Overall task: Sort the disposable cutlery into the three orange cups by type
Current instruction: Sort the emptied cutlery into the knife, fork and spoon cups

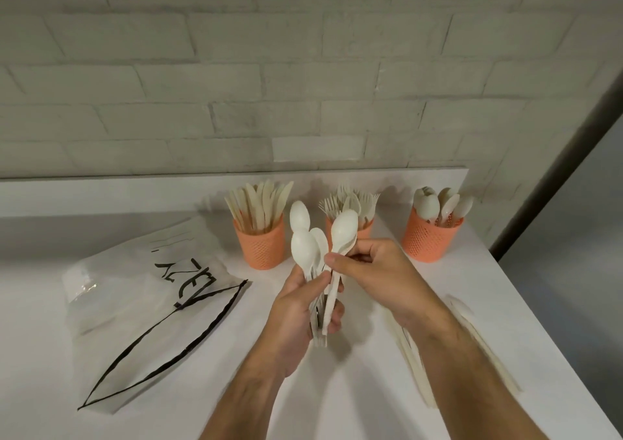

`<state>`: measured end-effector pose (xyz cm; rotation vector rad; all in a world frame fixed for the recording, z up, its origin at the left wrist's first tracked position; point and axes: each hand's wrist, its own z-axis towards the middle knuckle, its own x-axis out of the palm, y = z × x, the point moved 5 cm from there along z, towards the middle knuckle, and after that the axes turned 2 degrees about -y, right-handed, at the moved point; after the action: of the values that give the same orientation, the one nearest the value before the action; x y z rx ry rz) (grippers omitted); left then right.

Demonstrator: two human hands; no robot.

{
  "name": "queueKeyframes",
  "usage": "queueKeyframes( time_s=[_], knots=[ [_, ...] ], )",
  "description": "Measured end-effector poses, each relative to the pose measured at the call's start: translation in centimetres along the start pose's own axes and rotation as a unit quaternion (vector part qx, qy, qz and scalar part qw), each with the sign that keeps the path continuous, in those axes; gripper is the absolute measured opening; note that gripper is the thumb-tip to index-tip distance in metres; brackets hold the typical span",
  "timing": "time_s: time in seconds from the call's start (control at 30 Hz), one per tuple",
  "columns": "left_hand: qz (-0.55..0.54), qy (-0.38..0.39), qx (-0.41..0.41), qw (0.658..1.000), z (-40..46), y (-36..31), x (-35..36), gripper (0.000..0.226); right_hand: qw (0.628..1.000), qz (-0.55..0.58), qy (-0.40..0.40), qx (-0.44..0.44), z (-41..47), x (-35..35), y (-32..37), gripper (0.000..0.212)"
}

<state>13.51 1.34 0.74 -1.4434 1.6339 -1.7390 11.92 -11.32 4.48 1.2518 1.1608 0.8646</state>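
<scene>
Three orange cups stand in a row near the wall: the left cup (263,247) holds knives, the middle cup (364,229) holds forks, and the right cup (428,242) holds spoons. My left hand (298,308) grips a bunch of white spoons (305,244) upright by their handles, above the table in front of the middle cup. My right hand (371,267) pinches one spoon (343,227) of that bunch between thumb and fingers. A few loose cutlery pieces (413,362) lie on the table under my right forearm.
An empty clear plastic bag (148,291) with black lettering lies flat on the white table (354,392) at the left. The table's right edge runs diagonally past the spoon cup. A white brick wall stands right behind the cups.
</scene>
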Motion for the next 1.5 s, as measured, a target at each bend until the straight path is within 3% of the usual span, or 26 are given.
queueKeyframes(
  time_s=[0.13,0.27,0.4,0.53,0.7,0.87,0.93,1.0,1.1,1.2,1.4,1.5],
  knots=[
    [0.036,-0.053,0.020,0.998,0.1,0.0,0.7,0.029,0.989,-0.127,-0.069,-0.009,-0.8,-1.0,-0.3,0.020],
    [0.081,-0.060,0.028,0.994,-0.1,-0.1,2.0,0.031,0.978,-0.189,-0.083,-0.045,-2.0,-0.6,0.4,0.024],
    [0.024,-0.052,-0.004,0.998,-0.4,0.5,3.2,0.026,0.966,-0.236,-0.091,-0.054,-2.6,-0.8,1.2,0.036],
    [-0.008,-0.054,-0.032,0.998,-0.5,1.3,3.9,0.031,0.956,-0.277,-0.075,-0.061,-2.7,-1.1,1.5,0.036],
    [-0.032,-0.028,-0.044,0.998,-0.3,1.8,5.1,0.056,0.986,-0.160,-0.042,-0.034,-3.1,-2.2,1.1,0.028],
    [0.009,0.026,-0.010,1.000,-0.6,1.7,5.8,0.035,0.992,-0.122,0.042,-0.008,-2.7,-3.9,0.0,0.039],
    [0.026,0.071,0.004,0.997,-0.8,1.5,6.2,0.018,0.995,-0.100,0.024,0.018,-2.8,-4.9,-0.2,0.046],
    [0.042,0.098,0.010,0.994,-0.9,1.3,6.6,0.010,0.998,-0.053,0.003,0.023,-2.8,-5.6,-0.3,0.038],
    [0.051,0.103,-0.003,0.993,-0.9,1.4,6.8,0.021,1.000,0.023,0.007,0.017,-2.6,-5.9,-0.8,0.038],
    [0.034,0.114,-0.028,0.993,-1.0,1.9,6.8,0.030,0.997,0.061,0.029,0.028,-2.8,-5.8,-1.0,0.025],
    [0.055,0.053,-0.084,0.994,-0.3,3.1,6.0,0.057,0.998,0.042,0.018,0.033,-2.8,-6.1,-1.3,0.015],
    [0.101,-0.022,-0.040,0.994,-0.1,3.0,5.8,0.047,0.999,0.018,-0.018,0.022,-2.9,-6.1,-1.4,0.011]
  ],
)
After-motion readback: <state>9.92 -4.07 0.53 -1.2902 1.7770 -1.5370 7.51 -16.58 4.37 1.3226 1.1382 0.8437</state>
